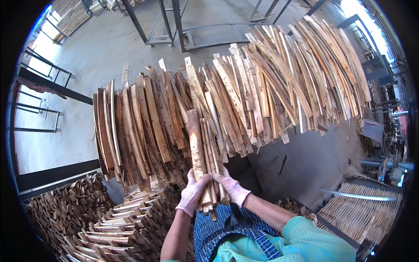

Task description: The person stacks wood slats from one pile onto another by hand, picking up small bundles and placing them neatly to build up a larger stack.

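A small bundle of rough wooden strips (198, 153) points away from me, its near ends in front of my apron. My left hand (192, 191), in a pale knit glove, grips the bundle from the left side. From the right, my gloved right hand (230, 187) closes around the same strips, and the two hands meet over the top. One strip in the bundle is broader and still has bark on its face. Beyond the bundle lies a wide row of loose wooden strips (279, 87), piled side by side; the bundle's far end overlaps it.
Stacked strips (126, 231) rise at lower left, beside a darker stack (70, 205). A slatted wood stack (362, 209) with a metal strap stands at lower right. Black metal frames (176, 26) stand on the concrete floor (104, 48) at the back; a dark beam (56, 174) is at left.
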`<state>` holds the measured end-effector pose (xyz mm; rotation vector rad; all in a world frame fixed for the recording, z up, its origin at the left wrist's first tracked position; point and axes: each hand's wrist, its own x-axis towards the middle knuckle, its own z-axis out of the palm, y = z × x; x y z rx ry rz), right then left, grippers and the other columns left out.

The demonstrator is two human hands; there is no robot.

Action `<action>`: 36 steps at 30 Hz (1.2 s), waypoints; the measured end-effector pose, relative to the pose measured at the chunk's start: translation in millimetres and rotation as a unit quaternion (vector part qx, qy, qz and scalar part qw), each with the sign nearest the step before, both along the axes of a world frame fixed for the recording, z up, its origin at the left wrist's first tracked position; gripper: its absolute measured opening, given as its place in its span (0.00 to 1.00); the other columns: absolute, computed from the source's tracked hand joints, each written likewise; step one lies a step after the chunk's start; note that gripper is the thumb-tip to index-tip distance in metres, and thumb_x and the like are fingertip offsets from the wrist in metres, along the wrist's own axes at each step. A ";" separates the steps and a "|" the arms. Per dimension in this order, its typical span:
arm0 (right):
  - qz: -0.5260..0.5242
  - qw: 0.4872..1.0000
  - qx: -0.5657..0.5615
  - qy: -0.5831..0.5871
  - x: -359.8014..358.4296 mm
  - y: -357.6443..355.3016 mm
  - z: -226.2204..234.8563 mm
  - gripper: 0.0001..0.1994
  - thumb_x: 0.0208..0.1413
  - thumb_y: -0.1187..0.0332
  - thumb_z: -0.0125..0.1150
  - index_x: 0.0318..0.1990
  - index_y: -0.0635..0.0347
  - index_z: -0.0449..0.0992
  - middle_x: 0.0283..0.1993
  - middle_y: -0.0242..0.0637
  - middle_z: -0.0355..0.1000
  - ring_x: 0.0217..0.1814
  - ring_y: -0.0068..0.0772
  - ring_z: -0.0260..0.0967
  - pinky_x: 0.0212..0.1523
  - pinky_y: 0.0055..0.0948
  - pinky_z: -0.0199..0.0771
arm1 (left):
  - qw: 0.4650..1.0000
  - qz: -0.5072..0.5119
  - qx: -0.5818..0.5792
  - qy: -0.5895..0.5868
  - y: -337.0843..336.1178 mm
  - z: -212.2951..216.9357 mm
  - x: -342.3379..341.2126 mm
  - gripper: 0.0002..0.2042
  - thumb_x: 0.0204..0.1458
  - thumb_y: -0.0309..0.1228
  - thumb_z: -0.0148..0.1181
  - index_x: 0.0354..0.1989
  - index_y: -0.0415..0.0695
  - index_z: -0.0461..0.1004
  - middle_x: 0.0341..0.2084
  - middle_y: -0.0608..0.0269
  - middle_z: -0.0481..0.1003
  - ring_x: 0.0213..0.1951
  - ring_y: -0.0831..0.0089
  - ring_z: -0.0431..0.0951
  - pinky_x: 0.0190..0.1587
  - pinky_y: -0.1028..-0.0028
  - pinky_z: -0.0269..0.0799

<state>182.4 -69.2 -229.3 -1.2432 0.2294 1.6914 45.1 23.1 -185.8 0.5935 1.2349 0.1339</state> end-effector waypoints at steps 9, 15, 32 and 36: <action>0.185 0.933 0.174 -0.254 -22.9 -30.4 55.3 0.26 0.69 0.57 0.54 0.70 0.50 0.61 0.60 0.39 0.69 0.60 0.30 0.70 0.60 0.31 0.74 | 0.971 -0.135 0.128 0.151 -14.2 105.6 -45.5 0.46 0.57 0.53 0.63 0.77 0.48 0.43 0.59 0.49 0.72 0.56 0.63 0.75 0.59 0.69 0.70; 0.158 0.950 0.246 -0.107 -64.0 24.2 159.5 0.32 0.68 0.55 0.55 0.74 0.53 0.52 0.60 0.39 0.70 0.55 0.32 0.74 0.53 0.32 0.79 | 0.939 0.032 0.309 0.145 -38.8 170.4 -88.3 0.49 0.55 0.53 0.66 0.77 0.46 0.42 0.69 0.38 0.58 0.70 0.54 0.61 0.70 0.66 0.57; 0.450 0.615 0.614 0.205 -233.9 59.3 501.9 0.42 0.62 0.61 0.59 0.77 0.59 0.42 0.70 0.48 0.59 0.69 0.37 0.63 0.67 0.33 0.68 | 0.591 0.443 0.653 0.167 -179.9 492.4 -150.9 0.48 0.60 0.32 0.62 0.76 0.37 0.29 0.68 0.44 0.58 0.67 0.61 0.63 0.69 0.66 0.62; 0.548 0.481 0.624 0.282 -299.9 45.2 549.5 0.47 0.58 0.48 0.65 0.75 0.60 0.45 0.63 0.51 0.65 0.61 0.40 0.70 0.59 0.36 0.77 | 0.530 0.505 0.601 0.320 -219.9 552.1 -176.3 0.44 0.57 0.39 0.67 0.73 0.35 0.44 0.61 0.42 0.66 0.57 0.63 0.75 0.57 0.71 0.77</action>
